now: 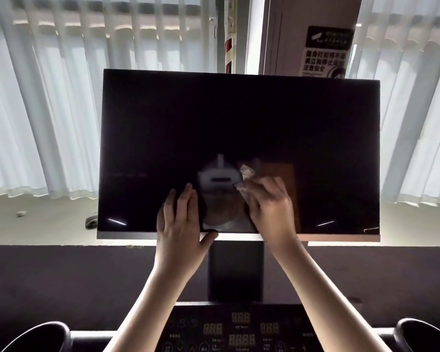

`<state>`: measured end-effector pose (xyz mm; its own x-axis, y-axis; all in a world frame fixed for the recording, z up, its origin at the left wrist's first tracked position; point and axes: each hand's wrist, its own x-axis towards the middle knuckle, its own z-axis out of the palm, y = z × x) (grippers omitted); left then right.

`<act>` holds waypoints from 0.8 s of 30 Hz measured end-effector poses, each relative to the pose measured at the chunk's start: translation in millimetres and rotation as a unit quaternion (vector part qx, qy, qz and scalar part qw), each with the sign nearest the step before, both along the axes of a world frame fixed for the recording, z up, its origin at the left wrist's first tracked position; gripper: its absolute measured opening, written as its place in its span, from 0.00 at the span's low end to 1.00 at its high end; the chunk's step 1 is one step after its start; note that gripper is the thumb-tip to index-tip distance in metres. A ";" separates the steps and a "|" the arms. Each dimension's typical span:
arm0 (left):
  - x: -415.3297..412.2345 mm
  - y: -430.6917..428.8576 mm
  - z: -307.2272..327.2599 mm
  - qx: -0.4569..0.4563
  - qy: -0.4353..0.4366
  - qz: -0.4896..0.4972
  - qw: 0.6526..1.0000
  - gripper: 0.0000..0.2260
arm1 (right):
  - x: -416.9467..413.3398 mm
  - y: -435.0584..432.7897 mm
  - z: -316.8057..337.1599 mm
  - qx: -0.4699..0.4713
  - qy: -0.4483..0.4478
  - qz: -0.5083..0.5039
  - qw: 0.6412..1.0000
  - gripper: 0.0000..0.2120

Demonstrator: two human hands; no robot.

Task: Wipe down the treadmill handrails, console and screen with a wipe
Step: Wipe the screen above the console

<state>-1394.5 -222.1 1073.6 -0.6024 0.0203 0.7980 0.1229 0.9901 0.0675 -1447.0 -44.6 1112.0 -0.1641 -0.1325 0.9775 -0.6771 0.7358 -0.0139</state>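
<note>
one screen, one wipe, two hands

White sticker on pillar ending 注意安全, console displays showing 888 and 8888, minus and plus marks

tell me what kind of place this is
Most likely a gym or fitness room. A treadmill console with digit displays sits below, a large dark screen is mounted above it, and a safety notice is stuck on the pillar behind. The right hand holds a wipe against the screen.
</note>
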 end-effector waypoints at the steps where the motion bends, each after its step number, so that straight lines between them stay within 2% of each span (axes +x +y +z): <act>1: -0.1 -0.3 -0.2 0.000 0.000 0.000 1.000 0.43 | 1.7 -3.6 -1.0 -0.040 -0.006 -0.013 0.999 0.07; 3: 0.0 -0.6 -1.2 0.001 -0.001 0.001 1.000 0.43 | 7.0 -16.4 -13.5 -0.038 -0.014 0.008 0.999 0.06; 5: 0.3 -0.4 -2.0 0.000 -0.007 -0.002 1.000 0.44 | 13.4 -20.1 -28.5 0.060 -0.012 0.061 0.996 0.10; 7: 0.4 -0.6 -2.1 -0.001 -0.008 -0.002 1.000 0.44 | 14.1 -8.6 -28.9 0.121 -0.003 0.068 0.990 0.09; 9: 0.5 -0.6 -0.8 -0.001 -0.006 0.000 1.000 0.44 | 12.3 3.0 -22.2 0.064 0.000 0.028 0.998 0.08; 12: 0.9 0.0 0.1 0.001 -0.008 0.002 1.000 0.43 | 15.2 0.5 -21.7 -0.054 -0.021 -0.011 0.998 0.12; 13: 1.0 -0.2 0.1 0.002 -0.009 0.002 1.000 0.43 | 17.7 -5.5 -28.0 -0.043 -0.031 -0.002 0.999 0.11; 16: 0.9 0.0 -0.7 0.003 -0.013 0.000 1.000 0.44 | 23.2 -7.7 -50.4 0.084 -0.041 0.052 0.994 0.10; 17: 0.9 0.3 -0.4 0.001 -0.012 0.000 1.000 0.44 | 22.2 -0.7 -50.5 0.100 -0.038 0.053 0.993 0.10; 18: 1.0 0.5 0.1 0.000 -0.011 0.001 1.000 0.44 | 20.1 6.5 -48.9 0.087 -0.034 0.040 0.995 0.10; 22: 1.0 2.4 0.7 0.003 -0.004 0.002 1.000 0.43 | 21.4 12.5 -41.9 -0.062 -0.038 -0.015 0.997 0.09; 24: -0.1 4.1 0.7 0.009 -0.008 0.006 1.000 0.43 | 26.5 3.2 -53.0 -0.026 -0.045 0.004 0.999 0.11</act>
